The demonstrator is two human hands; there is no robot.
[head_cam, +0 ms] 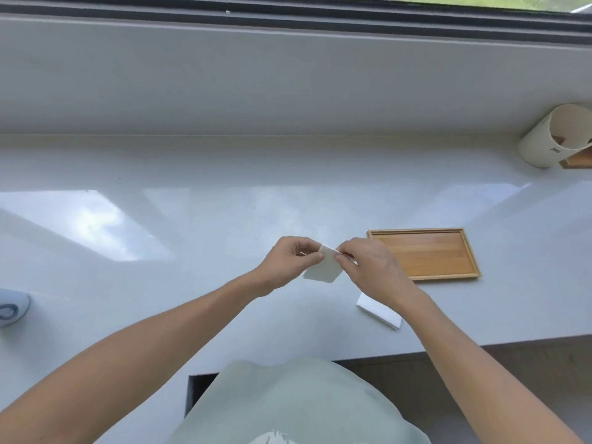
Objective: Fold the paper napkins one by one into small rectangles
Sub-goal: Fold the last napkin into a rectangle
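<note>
A white paper napkin (323, 269) hangs a little above the white counter, pinched along its top edge by both hands. My left hand (288, 261) grips its left corner with thumb and fingers. My right hand (371, 267) grips its right corner and hides part of the napkin. A small stack of white napkins (378, 310) lies on the counter under my right wrist, partly covered by the forearm.
An empty wooden tray (426, 253) lies just right of my hands. A cream cup (554, 136) stands tilted at the far right, next to another wooden piece (578, 160). A round grey-white object (11, 307) sits at the left edge. The counter's front edge (480, 344) runs below.
</note>
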